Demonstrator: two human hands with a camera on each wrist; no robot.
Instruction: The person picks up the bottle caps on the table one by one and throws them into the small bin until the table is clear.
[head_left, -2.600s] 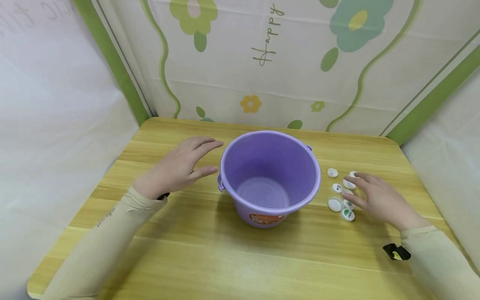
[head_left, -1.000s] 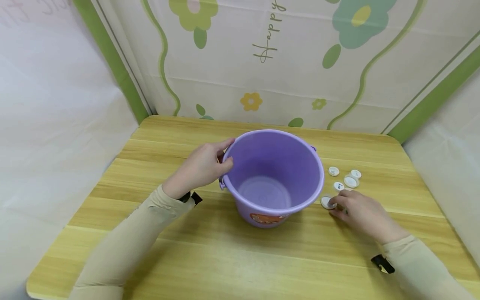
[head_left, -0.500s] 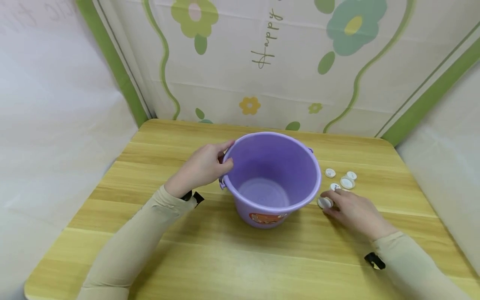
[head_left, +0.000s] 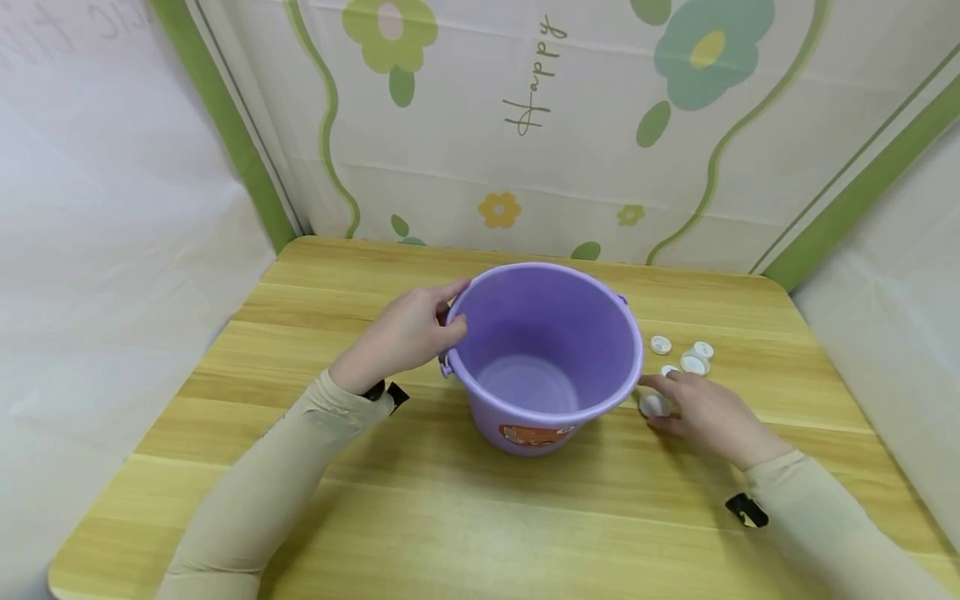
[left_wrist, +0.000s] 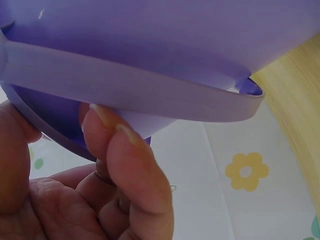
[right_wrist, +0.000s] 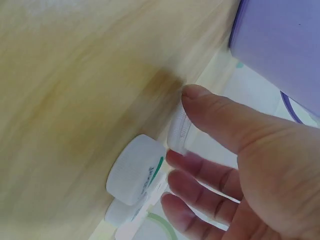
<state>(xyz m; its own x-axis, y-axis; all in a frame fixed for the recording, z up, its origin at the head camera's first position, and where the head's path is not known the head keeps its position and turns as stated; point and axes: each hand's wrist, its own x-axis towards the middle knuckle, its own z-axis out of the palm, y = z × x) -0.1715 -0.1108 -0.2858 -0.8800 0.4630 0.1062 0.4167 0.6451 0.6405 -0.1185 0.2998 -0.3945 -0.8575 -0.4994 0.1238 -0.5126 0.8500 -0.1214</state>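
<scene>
Wood-grain table [head_left: 480, 517], white printed backdrop [head_left: 450, 133] at 12 with flowers and "Happy" lettering; pale side sheets at 9 and 3, green trim in the corners.

Purple bucket [head_left: 489, 415] stands upright mid-table, mouth up, red label [head_left: 535, 436] at its 6 o'clock. It sits between the two hands. Left hand [head_left: 405, 333] grips the rim at 9–10, thumb on the inner side. Left wrist view: bucket handle [left_wrist: 130, 82] runs across just in front of the fingers, partly hiding the bucket wall.

Right hand [head_left: 705, 417] is at the bucket's 4 o'clock, well off the rim's centre. Thumb and index narrow, bracketing a white cap [head_left: 655, 406] by its edges; how firm, can't tell. Rest of the caps: one [head_left: 661, 345] at the bucket's 3, a touching pair [head_left: 694, 364] farther out, one [head_left: 669, 370] partly behind the right hand. Right wrist view adds a green-marked cap [right_wrist: 137, 170] just beside the fingers, another behind it, blurred.

Vs 2.6 s ago: left hand was off the bucket, now on the rim. Right hand was over the caps, now nearer the bucket. Nearest cap also sits closer to the bucket. Vs 0.5 s ago: bucket and left hand unchanged, right index slightly farther from thumb.
</scene>
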